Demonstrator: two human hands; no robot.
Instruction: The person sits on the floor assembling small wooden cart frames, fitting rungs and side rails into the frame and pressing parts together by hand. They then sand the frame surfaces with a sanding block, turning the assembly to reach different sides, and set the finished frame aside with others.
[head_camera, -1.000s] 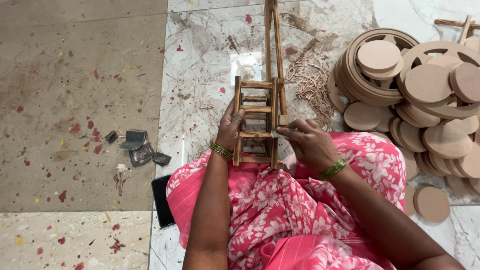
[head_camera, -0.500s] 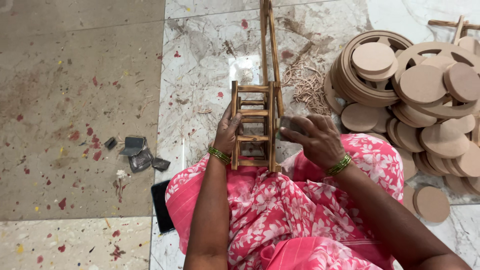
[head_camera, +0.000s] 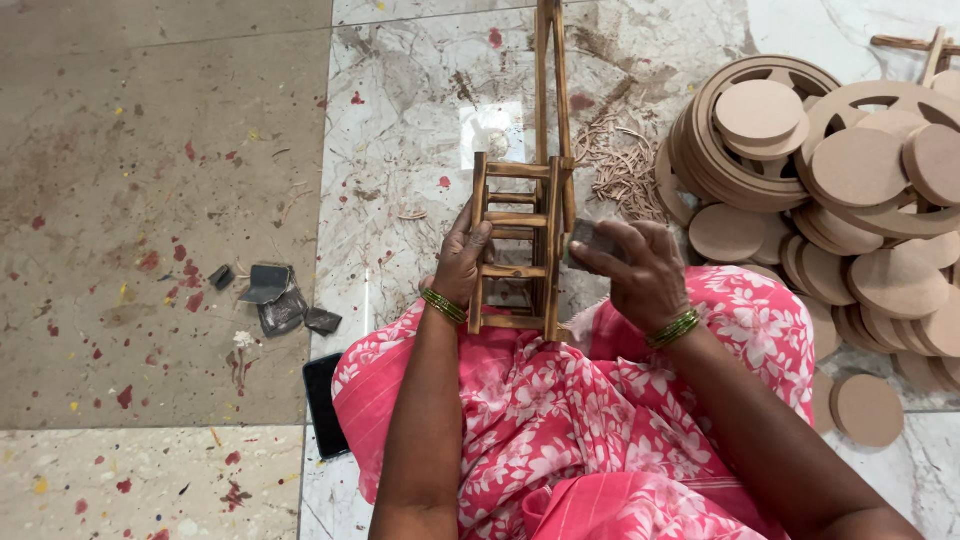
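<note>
**Sanding a small wooden frame on a marble floor**

Marble floor (head_camera: 420, 120), speckled with red paint, carries the work. Resting on the person's pink-clad lap stands a small ladder-like wooden frame (head_camera: 515, 250), upright. Left hand (head_camera: 462, 258) grips its left rail, clenched around it. Right hand (head_camera: 640, 270) pinches a small grey sanding pad (head_camera: 590, 238) against the frame's right rail. Judging from this, rubbing-down of the rail is under way; the next stroke calls for a firm steadying grip. Round wooden discs (head_camera: 850, 170) are piled at the right; dark scraps (head_camera: 275, 300) lie at the left.
</note>
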